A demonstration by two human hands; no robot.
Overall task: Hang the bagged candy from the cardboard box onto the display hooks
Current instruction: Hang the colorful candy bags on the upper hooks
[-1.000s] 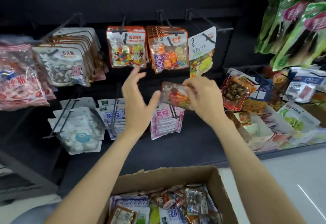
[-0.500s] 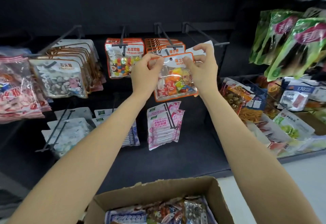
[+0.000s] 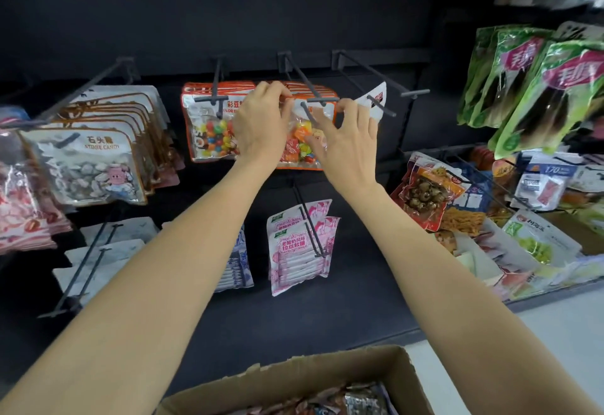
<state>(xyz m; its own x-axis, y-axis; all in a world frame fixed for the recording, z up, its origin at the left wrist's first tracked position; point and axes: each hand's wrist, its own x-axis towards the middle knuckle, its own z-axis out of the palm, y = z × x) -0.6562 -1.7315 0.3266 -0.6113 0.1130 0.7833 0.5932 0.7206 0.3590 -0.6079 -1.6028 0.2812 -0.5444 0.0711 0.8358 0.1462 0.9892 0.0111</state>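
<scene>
Hands both up at the middle display hook (image 3: 310,96), working the orange-bordered candy bag (image 3: 302,145). Your left hand (image 3: 261,124) pinches the bag's upper left corner, fingers curled over the top edge. Your right hand (image 3: 348,140) pinches the upper right corner between thumb and forefinger, with the other fingers fanned out. The bag's header sits right at the hook's front crossbar, in front of the stack of matching orange bags (image 3: 313,89) already on that hook; whether the hang hole is over the prong, you cannot tell from this view.

Change from half a second ago: then you held the bag lower and nearer to you, its full front and label visible between your hands. Now it is raised and pushed back to the hook tip, and your hands cover most of the header. One second ago only your right hand held it, tilted, well below the hooks.

Cardboard box (image 3: 330,378) at the bottom edge, more bags inside.
</scene>
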